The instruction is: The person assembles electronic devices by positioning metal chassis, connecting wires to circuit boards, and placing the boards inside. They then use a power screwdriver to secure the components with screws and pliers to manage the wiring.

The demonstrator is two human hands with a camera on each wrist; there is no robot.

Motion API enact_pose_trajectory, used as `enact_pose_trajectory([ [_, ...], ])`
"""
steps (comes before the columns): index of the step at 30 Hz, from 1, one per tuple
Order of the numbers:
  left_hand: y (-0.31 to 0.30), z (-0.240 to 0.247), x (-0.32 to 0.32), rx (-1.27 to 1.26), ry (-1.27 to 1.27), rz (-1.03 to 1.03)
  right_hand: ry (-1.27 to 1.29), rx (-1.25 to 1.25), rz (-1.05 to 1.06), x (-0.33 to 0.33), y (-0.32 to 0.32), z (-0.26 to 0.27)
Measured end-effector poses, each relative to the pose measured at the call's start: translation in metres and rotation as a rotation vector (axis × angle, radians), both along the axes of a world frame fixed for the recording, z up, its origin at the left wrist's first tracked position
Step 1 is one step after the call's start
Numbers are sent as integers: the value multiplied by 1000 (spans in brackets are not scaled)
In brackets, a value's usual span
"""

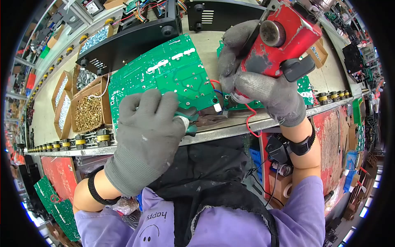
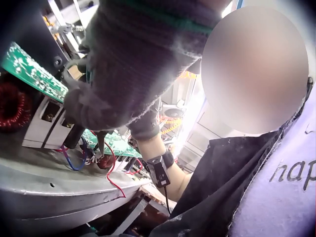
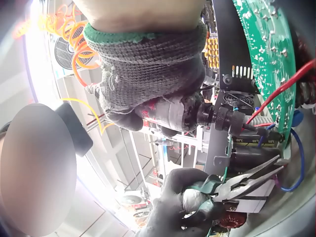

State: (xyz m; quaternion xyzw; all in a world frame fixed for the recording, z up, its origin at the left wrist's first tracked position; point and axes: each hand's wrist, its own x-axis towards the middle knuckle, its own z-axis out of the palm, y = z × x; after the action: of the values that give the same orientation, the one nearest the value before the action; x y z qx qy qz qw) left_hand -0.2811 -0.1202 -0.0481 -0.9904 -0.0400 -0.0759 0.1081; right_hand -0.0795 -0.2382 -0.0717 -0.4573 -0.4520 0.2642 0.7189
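In the head view the gloved left hand (image 1: 148, 136) grips green-handled pliers (image 1: 187, 122) at the near edge of a large green circuit board (image 1: 164, 74). In the right wrist view the jaws of the pliers (image 3: 247, 183) stand apart, close to a blue wire (image 3: 299, 168). The gloved right hand (image 1: 267, 88) holds a red power tool (image 1: 284, 41) nose-down beside the board; a red wire (image 1: 249, 119) hangs by its tip. The tool's shaft (image 3: 217, 117) points toward the wires and board in the right wrist view. Left wrist view: glove (image 2: 123, 64) over the pliers.
Cardboard trays of brass screws (image 1: 88, 112) and silver screws (image 1: 94, 39) stand at the left. Black metal panels (image 1: 135, 41) lie behind the board. A metal rail with rollers (image 1: 80, 140) runs along the near edge. More boards (image 1: 57, 206) are at the lower left.
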Motion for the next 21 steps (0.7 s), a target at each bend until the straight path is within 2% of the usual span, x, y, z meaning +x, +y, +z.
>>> enact_pose_trajectory([
  [3, -1, 0, 5, -15, 14, -26, -21, -141, 25, -3, -2, 11],
  [10, -8, -2, 13, 79, -2, -44, -118, -97, -14, -3, 0, 10],
  [12, -8, -1, 15, 89, -9, -50, -7, -246, -5, -6, -4, 17],
  [15, -6, 2, 19, 89, 99, -107, -55, -220, -21, -4, -8, 14],
  [17, -3, -5, 20, -161, 2, -114, -95, -180, -30, -2, -9, 10],
  [21, -21, -7, 13, -118, 18, -83, -111, -191, -38, -4, -17, 25],
])
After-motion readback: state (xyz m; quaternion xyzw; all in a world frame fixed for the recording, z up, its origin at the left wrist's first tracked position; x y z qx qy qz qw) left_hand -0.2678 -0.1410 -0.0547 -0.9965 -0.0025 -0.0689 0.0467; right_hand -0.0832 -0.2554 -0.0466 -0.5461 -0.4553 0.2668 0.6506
